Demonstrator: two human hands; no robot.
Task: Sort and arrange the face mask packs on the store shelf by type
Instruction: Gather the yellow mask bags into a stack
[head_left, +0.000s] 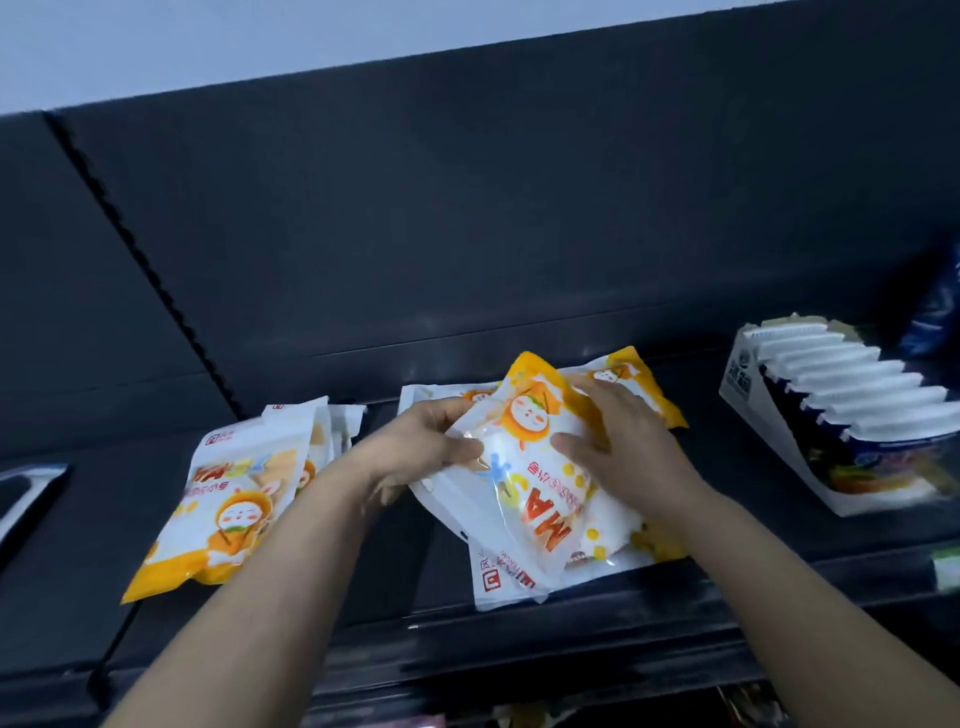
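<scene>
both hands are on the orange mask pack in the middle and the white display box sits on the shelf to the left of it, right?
Not quite. The head view shows both hands, left and right, on the mask pack, but the display box sits to its right, not its left.

A white cardboard display box (748, 384) sits on the right, tilted back. It holds a row of packets with white tops (852, 384), one behind another. Behind it, at the right edge, is a dark blue bag (935, 312). A black back panel (467, 208) rises behind, with a pale wall (260, 41) above. A shiny silvery thing (26, 493) shows at the left edge.
</scene>
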